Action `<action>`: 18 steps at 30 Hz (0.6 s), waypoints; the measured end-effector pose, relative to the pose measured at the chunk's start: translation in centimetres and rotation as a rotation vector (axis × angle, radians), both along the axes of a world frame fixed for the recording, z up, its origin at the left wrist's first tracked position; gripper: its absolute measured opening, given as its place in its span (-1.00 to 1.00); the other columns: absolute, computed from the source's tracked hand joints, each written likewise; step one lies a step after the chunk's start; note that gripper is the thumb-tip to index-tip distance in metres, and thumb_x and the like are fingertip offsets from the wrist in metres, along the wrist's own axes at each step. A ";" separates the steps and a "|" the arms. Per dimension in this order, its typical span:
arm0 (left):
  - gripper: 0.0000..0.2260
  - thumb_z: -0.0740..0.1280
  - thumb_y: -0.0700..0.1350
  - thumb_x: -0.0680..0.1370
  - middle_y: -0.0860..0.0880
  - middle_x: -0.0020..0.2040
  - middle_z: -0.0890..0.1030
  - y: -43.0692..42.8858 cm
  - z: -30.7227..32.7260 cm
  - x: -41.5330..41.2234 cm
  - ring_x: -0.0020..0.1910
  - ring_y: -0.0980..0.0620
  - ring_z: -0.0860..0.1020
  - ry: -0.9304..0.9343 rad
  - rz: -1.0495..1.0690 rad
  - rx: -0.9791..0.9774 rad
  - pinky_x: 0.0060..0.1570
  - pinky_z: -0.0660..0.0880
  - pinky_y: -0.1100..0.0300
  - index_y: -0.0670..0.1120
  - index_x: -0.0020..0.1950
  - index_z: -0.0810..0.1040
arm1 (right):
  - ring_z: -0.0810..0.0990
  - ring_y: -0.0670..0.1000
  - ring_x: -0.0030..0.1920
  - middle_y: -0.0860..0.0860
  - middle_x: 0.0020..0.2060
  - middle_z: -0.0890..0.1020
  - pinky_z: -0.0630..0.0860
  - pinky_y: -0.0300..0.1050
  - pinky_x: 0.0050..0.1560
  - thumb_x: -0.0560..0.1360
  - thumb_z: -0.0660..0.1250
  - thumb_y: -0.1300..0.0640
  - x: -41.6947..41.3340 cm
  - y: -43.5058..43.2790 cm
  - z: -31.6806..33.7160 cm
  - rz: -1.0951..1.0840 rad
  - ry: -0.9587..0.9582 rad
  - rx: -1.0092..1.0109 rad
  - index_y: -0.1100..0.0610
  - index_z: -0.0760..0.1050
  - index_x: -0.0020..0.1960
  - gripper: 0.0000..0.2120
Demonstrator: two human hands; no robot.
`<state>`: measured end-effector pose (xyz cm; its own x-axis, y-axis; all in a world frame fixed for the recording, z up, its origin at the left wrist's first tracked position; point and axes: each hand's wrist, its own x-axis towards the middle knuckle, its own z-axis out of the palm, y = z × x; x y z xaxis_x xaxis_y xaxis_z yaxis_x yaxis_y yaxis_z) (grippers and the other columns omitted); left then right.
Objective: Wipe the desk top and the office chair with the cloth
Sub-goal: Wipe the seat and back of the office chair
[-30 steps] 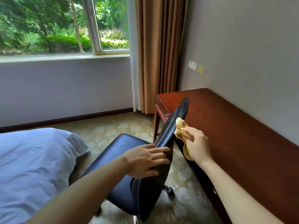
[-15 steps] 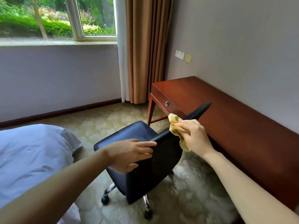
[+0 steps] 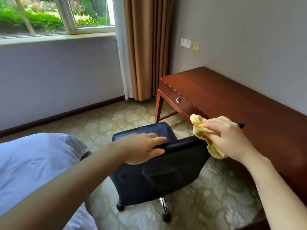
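A black office chair (image 3: 159, 176) stands on the carpet with its backrest toward me and its seat beyond. My left hand (image 3: 142, 149) holds the top edge of the backrest, fingers over the front and thumb on the back. My right hand (image 3: 227, 138) grips a bunched yellow cloth (image 3: 204, 135) against the right end of that top edge. The reddish-brown wooden desk (image 3: 232, 100) runs along the right wall, just behind my right hand, its top bare.
A bed with a white pillow (image 3: 36, 163) fills the lower left, close to the chair. Brown curtains (image 3: 146, 47) hang in the corner beside the window. The desk has a drawer with a ring pull (image 3: 178, 100). Patterned carpet lies around the chair's casters.
The chair has turned so its backrest now faces me broadside. My right hand with the cloth has slid along the top edge toward its right end. My left hand keeps its hold.
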<state>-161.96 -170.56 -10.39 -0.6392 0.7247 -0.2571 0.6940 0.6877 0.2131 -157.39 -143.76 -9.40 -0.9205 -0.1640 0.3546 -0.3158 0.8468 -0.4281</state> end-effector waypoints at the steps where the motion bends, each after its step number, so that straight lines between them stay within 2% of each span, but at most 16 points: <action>1: -0.52 0.01 0.22 0.61 0.08 0.47 0.27 -0.2 0.3 -0.8 0.39 0.04 0.32 -0.066 -0.010 -0.024 0.27 0.29 0.13 0.18 0.53 0.07 | 0.52 -0.07 0.04 -0.32 -0.08 0.53 0.42 -0.19 0.09 0.46 0.40 0.25 -0.6 -0.3 -0.1 0.002 -0.052 -0.008 0.07 0.63 0.11 -0.75; 4: -0.46 0.09 0.26 0.57 0.05 0.47 0.30 -0.2 1.5 -4.4 0.42 0.02 0.30 -0.232 -0.012 -0.080 0.30 0.26 0.12 0.18 0.53 0.09 | 0.54 -0.16 -0.03 -0.34 -0.17 0.53 0.48 -0.20 0.04 0.47 0.40 0.18 -3.3 -2.0 -0.1 0.027 -0.220 -0.075 -0.07 0.64 0.03 -0.80; 7: -0.44 0.18 0.25 0.55 0.08 0.39 0.42 0.1 2.0 -6.7 0.33 0.06 0.40 -0.271 -0.093 -0.078 0.23 0.30 0.19 0.14 0.51 0.18 | 0.55 -0.25 -0.09 -0.26 -0.24 0.61 0.47 -0.36 -0.10 0.45 0.40 0.06 -4.7 -4.4 0.3 0.062 -0.385 -0.148 -0.32 0.53 -0.18 -0.75; 9: -0.47 0.24 0.22 0.54 0.08 0.30 0.51 0.0 1.7 -7.3 0.23 0.08 0.48 -0.268 -0.195 -0.054 0.16 0.37 0.23 0.11 0.47 0.27 | 0.53 -0.26 -0.10 -0.28 -0.21 0.61 0.47 -0.33 -0.13 0.44 0.38 0.05 -4.8 -5.7 -0.3 0.053 -0.404 -0.138 -0.34 0.53 -0.24 -0.74; 11: -0.48 0.26 0.21 0.53 0.06 0.23 0.52 -0.3 1.0 -7.3 0.11 0.07 0.50 -0.254 -0.294 -0.043 0.07 0.45 0.20 0.06 0.44 0.31 | 0.51 -0.21 -0.09 -0.24 -0.21 0.59 0.48 -0.20 -0.09 0.45 0.35 0.03 -4.1 -7.3 -0.9 0.002 -0.403 -0.090 -0.31 0.55 -0.16 -0.80; 13: -0.49 0.26 0.23 0.52 0.03 0.13 0.48 -0.3 0.6 -7.6 -0.07 0.07 0.46 -0.207 -0.385 -0.038 -0.10 0.45 0.20 0.00 0.39 0.35 | 0.51 -0.19 -0.07 -0.24 -0.19 0.59 0.49 -0.14 -0.09 0.44 0.31 -0.01 -3.5 -8.5 -1.5 -0.085 -0.391 -0.123 -0.35 0.53 -0.12 -0.80; 15: -0.55 0.27 0.23 0.52 0.03 -0.04 0.46 0.0 0.5 -8.1 -0.22 0.07 0.43 -0.091 -0.489 -0.034 -0.28 0.41 0.20 -0.07 0.24 0.42 | 0.52 -0.18 -0.06 -0.26 -0.17 0.59 0.49 -0.11 -0.10 0.42 0.33 0.01 -3.3 -9.5 -1.3 -0.187 -0.379 -0.143 -0.36 0.53 -0.13 -0.78; 18: -0.58 0.23 0.23 0.53 -0.03 -0.13 0.51 -0.5 0.2 -8.9 -0.25 -0.05 0.50 0.055 -0.644 0.011 -0.29 0.47 0.07 -0.12 0.07 0.45 | 0.48 -0.21 -0.04 -0.33 -0.14 0.56 0.48 -0.05 -0.11 0.40 0.33 0.01 -3.2 -11.9 -1.1 -0.353 -0.343 -0.071 -0.32 0.50 -0.22 -0.81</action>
